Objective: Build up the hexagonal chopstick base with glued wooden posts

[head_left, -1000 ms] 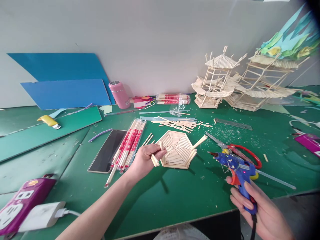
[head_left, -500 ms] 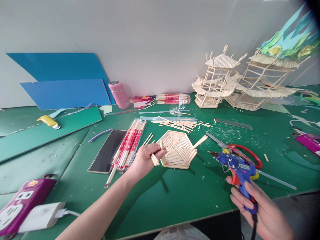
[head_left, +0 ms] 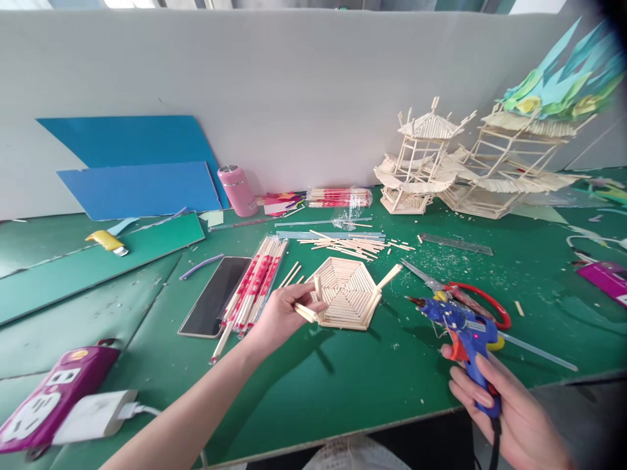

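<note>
My left hand [head_left: 287, 314] is closed at the left edge of a hexagonal panel of wooden sticks [head_left: 345, 294]. Its fingers pinch a short pair of wooden sticks [head_left: 306, 313], and another short stick [head_left: 318, 288] stands up beside the fingertips. More stick pieces [head_left: 389, 277] project from the panel's right corner. In my right hand [head_left: 494, 398] is a blue hot glue gun [head_left: 465, 333], its nozzle pointing left toward the panel but apart from it. Scissors with red handles [head_left: 482, 297] lie just behind the glue gun.
Loose sticks [head_left: 343, 243] lie behind the panel, and bagged chopsticks [head_left: 257, 281] and a phone [head_left: 214, 297] to its left. Stick-built pavilions [head_left: 426, 163] stand at the back right. A pink bottle [head_left: 238, 190], yellow cutter [head_left: 106, 241] and purple power strip [head_left: 53, 395] are further left.
The view has tilted up slightly, showing more above the grey partition. The sticks in my left fingers have turned a little toward the panel. My right hand keeps the glue gun almost still.
</note>
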`<state>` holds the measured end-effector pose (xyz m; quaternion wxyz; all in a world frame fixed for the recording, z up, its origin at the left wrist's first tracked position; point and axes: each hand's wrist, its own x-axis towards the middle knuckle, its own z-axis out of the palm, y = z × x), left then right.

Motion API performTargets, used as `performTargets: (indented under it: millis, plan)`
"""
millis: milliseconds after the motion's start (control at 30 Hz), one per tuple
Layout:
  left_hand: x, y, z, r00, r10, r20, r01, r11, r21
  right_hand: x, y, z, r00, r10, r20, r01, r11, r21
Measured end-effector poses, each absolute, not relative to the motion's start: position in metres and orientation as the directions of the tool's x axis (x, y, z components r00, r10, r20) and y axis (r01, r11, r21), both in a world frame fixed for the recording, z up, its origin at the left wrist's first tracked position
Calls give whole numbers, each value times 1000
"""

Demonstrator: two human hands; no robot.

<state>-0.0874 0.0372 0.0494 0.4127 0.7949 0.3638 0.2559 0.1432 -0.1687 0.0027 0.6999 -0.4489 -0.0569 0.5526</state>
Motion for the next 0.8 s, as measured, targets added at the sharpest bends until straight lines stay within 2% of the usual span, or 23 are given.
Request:
performTargets:
  millis: [167, 300, 433, 600, 800]
  plan:
    - [-108, 29, 51, 522, 839, 154, 451, -425, 785, 143, -169, 4, 382, 832, -403, -723, -3, -691]
    - [-114, 12, 53, 559, 802, 210, 456, -509, 731, 143, -168, 6, 378, 836, -397, -720, -3, -694]
    - [-95, -13, 54, 623, 754, 207, 392, -530, 752, 143, -168, 8, 400, 836, -375, -698, 14, -716]
    - [-56, -27, 51, 528, 806, 268, 355, -497, 792, 142, -168, 7, 399, 847, -352, -704, 37, -709]
    - [-24, -13, 54, 503, 796, 335, 360, -546, 757, 143, -167, 5, 458, 840, -291, -664, 106, -740]
